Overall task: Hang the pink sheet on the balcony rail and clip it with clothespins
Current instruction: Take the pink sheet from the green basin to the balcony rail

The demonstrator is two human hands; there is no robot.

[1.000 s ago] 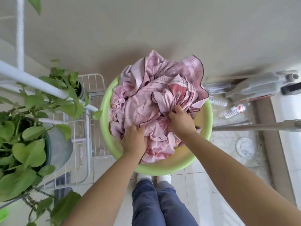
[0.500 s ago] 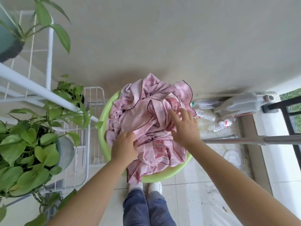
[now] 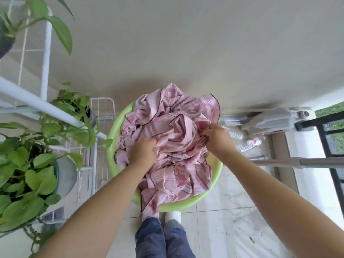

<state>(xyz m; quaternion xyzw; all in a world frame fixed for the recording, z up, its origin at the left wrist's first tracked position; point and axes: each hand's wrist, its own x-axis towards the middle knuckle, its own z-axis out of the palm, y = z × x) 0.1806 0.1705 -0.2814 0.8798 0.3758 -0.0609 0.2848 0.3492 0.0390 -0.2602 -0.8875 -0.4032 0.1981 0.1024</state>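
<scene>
A crumpled pink sheet point(image 3: 175, 127) with dark piping fills a light green basin point(image 3: 116, 131) on the tiled floor in front of my feet. One corner of the sheet spills over the basin's near rim. My left hand point(image 3: 143, 152) is closed on a fold at the left middle of the heap. My right hand point(image 3: 216, 137) pinches a bunched fold at the heap's right side. The black balcony rail point(image 3: 329, 146) stands at the far right edge. No clothespins are in view.
Potted leafy plants point(image 3: 28, 174) on a white wire rack point(image 3: 96, 127) crowd the left side. A metal pole point(image 3: 297, 162) crosses low on the right. Plastic bottles point(image 3: 247, 143) and a grey jug point(image 3: 270, 121) lie by the wall behind the basin.
My right hand has shifted to the sheet's right side and closed on a fold. My left hand has tightened on the cloth. The view has pulled back and upward.
</scene>
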